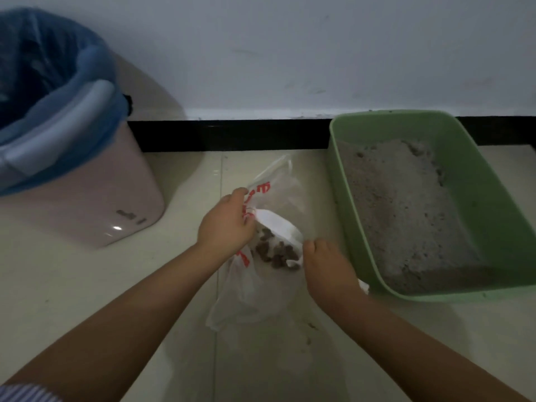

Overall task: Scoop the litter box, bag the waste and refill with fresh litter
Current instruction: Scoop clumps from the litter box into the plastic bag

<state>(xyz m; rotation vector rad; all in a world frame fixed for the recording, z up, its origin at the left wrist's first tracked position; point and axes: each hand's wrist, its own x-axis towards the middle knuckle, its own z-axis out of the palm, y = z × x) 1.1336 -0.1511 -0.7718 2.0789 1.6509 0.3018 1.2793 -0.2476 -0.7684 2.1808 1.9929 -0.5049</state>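
On the floor at 6 o'clock, the left hand (224, 224) pinches the clear bag (272, 198) (red print) open; the right hand (326, 264) seems to grip a white scoop (280, 227) holding brown clumps (275, 252). The green litter box (493, 204) sits at 3 o'clock.

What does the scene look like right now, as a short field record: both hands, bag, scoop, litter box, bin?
left hand: grips the rim of the clear plastic bag with red print, holding it open
right hand: holds the white plastic scoop, whose head is inside the bag
scoop load: brown clumps on the scoop
green plastic litter box: on the floor to the right, grey litter inside, surface uneven
pink bin with blue liner: on the floor to the left, apart from the bag
fresh litter supply: not in view
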